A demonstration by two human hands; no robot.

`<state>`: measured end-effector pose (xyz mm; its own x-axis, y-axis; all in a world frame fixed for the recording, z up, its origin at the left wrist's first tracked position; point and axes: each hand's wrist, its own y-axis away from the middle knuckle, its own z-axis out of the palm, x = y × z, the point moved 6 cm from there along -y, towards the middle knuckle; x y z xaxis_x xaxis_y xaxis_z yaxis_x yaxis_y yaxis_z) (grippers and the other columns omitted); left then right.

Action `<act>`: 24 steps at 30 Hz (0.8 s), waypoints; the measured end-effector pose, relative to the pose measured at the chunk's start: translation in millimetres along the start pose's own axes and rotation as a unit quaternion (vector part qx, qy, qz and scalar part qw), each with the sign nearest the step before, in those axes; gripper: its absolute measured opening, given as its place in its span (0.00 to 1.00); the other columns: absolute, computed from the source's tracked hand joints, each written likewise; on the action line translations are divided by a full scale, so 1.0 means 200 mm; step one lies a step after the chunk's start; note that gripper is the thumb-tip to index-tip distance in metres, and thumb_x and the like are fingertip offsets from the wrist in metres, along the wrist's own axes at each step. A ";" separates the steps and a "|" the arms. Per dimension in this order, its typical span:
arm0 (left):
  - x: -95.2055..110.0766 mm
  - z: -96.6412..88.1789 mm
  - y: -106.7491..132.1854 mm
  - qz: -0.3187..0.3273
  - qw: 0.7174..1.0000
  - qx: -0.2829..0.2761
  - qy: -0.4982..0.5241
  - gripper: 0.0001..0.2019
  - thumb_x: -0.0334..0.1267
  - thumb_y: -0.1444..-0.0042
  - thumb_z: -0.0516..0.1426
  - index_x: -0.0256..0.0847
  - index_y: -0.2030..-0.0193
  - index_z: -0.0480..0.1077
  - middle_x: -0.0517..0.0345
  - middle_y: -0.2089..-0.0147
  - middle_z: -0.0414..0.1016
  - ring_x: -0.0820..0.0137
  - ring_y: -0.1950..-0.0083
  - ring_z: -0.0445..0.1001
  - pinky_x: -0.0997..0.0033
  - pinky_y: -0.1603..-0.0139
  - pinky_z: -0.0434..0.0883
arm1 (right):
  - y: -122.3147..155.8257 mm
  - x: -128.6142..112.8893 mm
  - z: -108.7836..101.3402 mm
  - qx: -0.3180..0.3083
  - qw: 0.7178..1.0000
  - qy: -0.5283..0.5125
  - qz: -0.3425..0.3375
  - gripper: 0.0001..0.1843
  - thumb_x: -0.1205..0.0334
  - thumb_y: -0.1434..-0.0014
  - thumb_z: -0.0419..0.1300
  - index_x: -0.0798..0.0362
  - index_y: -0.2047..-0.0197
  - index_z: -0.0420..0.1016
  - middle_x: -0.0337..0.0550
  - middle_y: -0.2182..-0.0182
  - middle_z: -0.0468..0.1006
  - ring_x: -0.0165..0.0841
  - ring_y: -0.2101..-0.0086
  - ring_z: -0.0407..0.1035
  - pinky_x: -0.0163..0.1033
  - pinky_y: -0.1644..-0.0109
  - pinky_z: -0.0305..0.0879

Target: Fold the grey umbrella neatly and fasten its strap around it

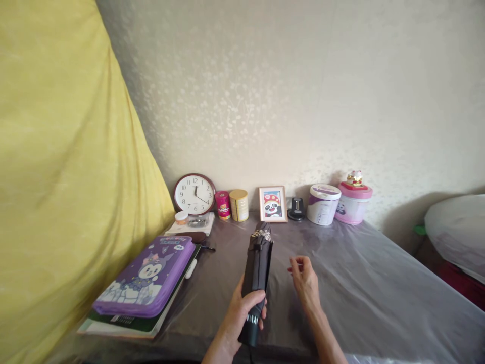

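Observation:
My left hand (244, 308) is wrapped around the lower part of a folded black umbrella (258, 265), close to its dark handle. The umbrella is held tilted above the table, its top pointing away from me. A patterned black-and-white band shows near that top end. To the right of the umbrella, and apart from it, my right hand (304, 278) hovers with its fingers loosely bent and somewhat apart. Nothing shows in it.
A grey cover lies over the table (364, 298). At left, a purple zip case (149, 278) rests on books. Along the wall stand a clock (194, 194), two cans (238, 206), a picture frame (273, 204) and tubs (323, 205). A yellow curtain (71, 151) hangs left.

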<state>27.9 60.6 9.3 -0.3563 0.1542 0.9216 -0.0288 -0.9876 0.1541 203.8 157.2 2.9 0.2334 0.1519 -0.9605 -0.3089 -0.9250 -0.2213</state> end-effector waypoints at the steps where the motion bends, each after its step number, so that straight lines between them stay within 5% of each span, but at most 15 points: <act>1: 0.00 0.00 0.00 -0.003 1.000 0.001 -0.004 0.24 0.43 0.55 0.60 0.36 0.52 0.62 0.61 0.73 0.68 0.75 0.79 0.66 0.77 0.84 0.65 | 0.01 -0.03 0.00 -0.004 1.000 -0.022 -0.009 0.19 0.43 0.51 0.57 0.52 0.70 0.67 0.41 0.79 0.73 0.35 0.76 0.70 0.38 0.71 0.64; 6: 0.00 0.02 0.01 -0.033 0.999 0.006 -0.038 0.27 0.44 0.56 0.60 0.37 0.49 0.59 0.59 0.72 0.71 0.71 0.77 0.71 0.75 0.83 0.67 | 0.11 -0.18 0.11 -0.122 0.978 -0.169 -0.017 0.18 0.45 0.47 0.57 0.54 0.66 0.70 0.44 0.70 0.76 0.33 0.72 0.69 0.39 0.64 0.68; 11: -0.02 0.02 0.01 -0.061 0.997 0.013 -0.041 0.33 0.47 0.57 0.60 0.39 0.44 0.56 0.54 0.67 0.73 0.65 0.72 0.76 0.76 0.83 0.67 | 0.14 -0.22 0.16 -0.145 0.983 -0.091 -0.063 0.18 0.49 0.48 0.59 0.55 0.62 0.76 0.43 0.72 0.77 0.33 0.72 0.68 0.37 0.66 0.66; 17: 0.00 0.02 0.03 -0.074 0.997 -0.002 -0.023 0.30 0.46 0.52 0.56 0.40 0.42 0.55 0.49 0.60 0.74 0.66 0.74 0.77 0.79 0.85 0.65 | 0.13 -0.11 0.21 -0.274 0.950 -0.119 0.090 0.20 0.46 0.50 0.59 0.54 0.63 0.76 0.39 0.75 0.76 0.26 0.84 0.61 0.31 0.83 0.55; 21: -0.01 0.02 0.04 -0.080 0.995 -0.058 0.002 0.25 0.47 0.50 0.55 0.38 0.46 0.61 0.48 0.59 0.75 0.71 0.77 0.75 0.80 0.86 0.65 | 0.16 -0.12 0.21 -0.300 0.927 -0.173 0.144 0.18 0.47 0.49 0.60 0.54 0.64 0.76 0.41 0.70 0.76 0.23 0.84 0.62 0.28 0.86 0.46; 24: -0.03 0.01 0.04 -0.098 0.991 -0.089 0.007 0.25 0.48 0.50 0.55 0.38 0.47 0.63 0.48 0.59 0.76 0.71 0.78 0.75 0.79 0.87 0.65 | 0.17 -0.12 0.20 -0.323 0.908 -0.199 0.178 0.19 0.46 0.49 0.60 0.55 0.67 0.74 0.38 0.80 0.72 0.21 0.87 0.57 0.27 0.87 0.40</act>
<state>32.3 51.6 5.5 -0.3401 0.3446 0.8750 -0.2628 -0.9282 0.2634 150.7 135.8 12.1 -0.1660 -0.2015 -0.9653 0.3351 -0.9322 0.1369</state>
